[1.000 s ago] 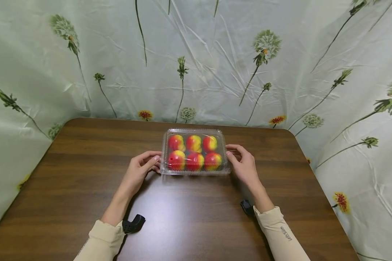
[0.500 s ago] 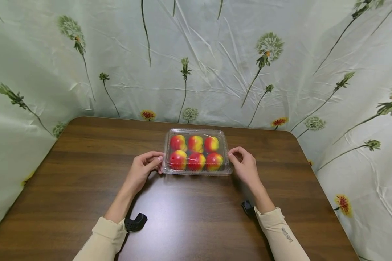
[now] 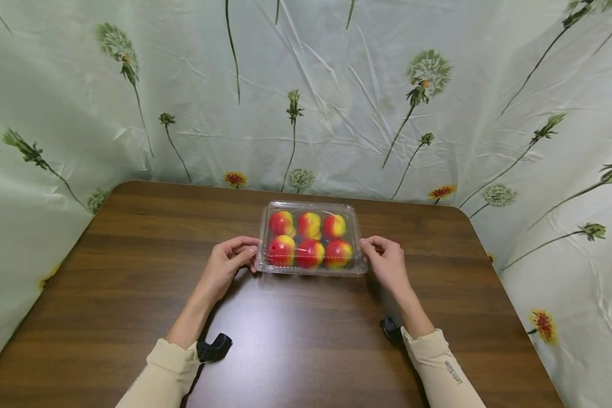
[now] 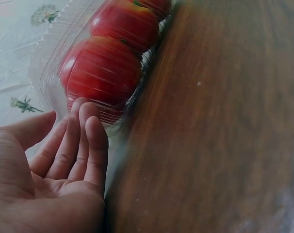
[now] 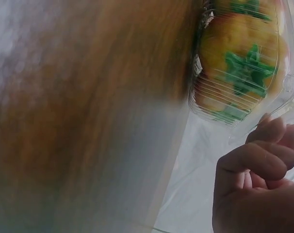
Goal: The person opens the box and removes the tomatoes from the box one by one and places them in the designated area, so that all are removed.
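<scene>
A clear plastic clamshell container lies near the table's far edge. Inside are several round red-and-yellow fruits in two rows. In the right wrist view, green star-shaped leaf tops show through its side. My left hand is at the container's left side. In the left wrist view its fingers reach nearly straight to the wall, the thumb apart from them. On the other side, my right hand pinches the container's right rim between thumb and index finger, the other fingers curled.
The brown wooden table has rounded far corners. A pale curtain printed with dandelions hangs behind it and along both sides. A black wrist strap juts inward from the left cuff, another black strap from the right.
My right fingers have drawn in from a looser spread to a pinch at the rim. The whole head view has shifted slightly, so table and container appear further right.
</scene>
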Tool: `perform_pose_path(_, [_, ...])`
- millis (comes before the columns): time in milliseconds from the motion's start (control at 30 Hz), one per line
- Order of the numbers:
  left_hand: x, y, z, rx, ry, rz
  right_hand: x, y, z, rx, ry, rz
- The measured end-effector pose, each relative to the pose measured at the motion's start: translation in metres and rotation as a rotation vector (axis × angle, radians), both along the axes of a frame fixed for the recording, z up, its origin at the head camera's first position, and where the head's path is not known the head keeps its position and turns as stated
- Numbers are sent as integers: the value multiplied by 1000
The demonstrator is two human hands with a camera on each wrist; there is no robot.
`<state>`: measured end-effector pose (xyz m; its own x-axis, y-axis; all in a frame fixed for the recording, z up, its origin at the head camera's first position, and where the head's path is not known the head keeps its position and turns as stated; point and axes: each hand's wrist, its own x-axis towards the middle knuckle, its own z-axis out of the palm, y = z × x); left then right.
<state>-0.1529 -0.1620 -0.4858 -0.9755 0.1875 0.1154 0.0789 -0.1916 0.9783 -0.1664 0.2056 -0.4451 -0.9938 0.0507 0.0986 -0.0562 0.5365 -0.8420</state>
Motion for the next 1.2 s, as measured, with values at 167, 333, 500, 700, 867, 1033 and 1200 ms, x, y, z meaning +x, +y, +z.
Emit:
perform_pose_path(167, [1, -1, 1, 1, 0, -19, 0, 0, 0, -28, -11, 14])
perform_pose_path(333, [2, -6, 2, 43, -7, -88, 1, -3, 2, -77, -10, 20])
perform_pose_path(500, [2, -12, -1, 73, -7, -180, 2, -5, 2, -131, -24, 34])
perform_pose_path(700, [1, -15, -1, 72, -35, -261, 2, -3, -1, -127, -5, 32])
perform_pose_path(867, [1, -18, 0, 87, -51, -333, 4, -5, -1, -139, -3, 13])
perform_pose_path(1033, [2, -19, 0, 154, -96, -424, 4, -8, -1, -141, 18, 14])
perform_pose_path(1200, [3, -20, 1, 199, -127, -526, 3, -7, -3, -126, 39, 20])
